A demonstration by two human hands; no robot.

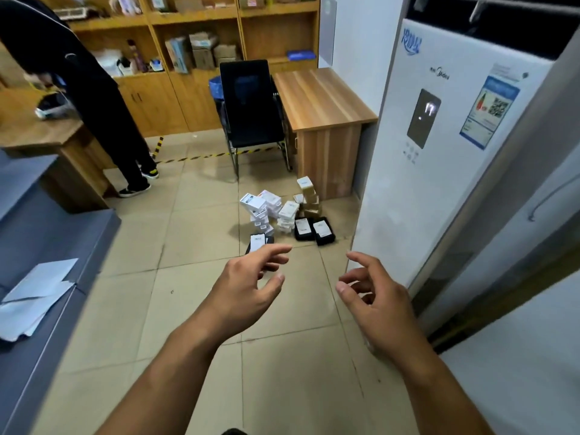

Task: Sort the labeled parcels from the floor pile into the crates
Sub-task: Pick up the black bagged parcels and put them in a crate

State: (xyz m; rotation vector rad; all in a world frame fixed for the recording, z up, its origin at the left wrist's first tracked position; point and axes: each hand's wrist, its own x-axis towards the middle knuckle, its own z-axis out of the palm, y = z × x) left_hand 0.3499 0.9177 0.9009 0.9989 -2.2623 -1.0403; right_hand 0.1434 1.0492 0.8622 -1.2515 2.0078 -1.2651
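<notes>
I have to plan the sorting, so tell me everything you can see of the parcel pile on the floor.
The parcel pile sits on the tiled floor, just in front of the wooden desk. Its middle is small white boxes with printed labels, stacked loosely, several tilted. At the back right stand brown cardboard boxes, the top one carrying a white label. In front lie flat black parcels with white labels, two side by side and one apart on the left.

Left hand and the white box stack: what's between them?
Head view: a black parcel with a white label lies flat on the tiles between the left hand and the white box stack; the fingers hide its near edge.
</notes>
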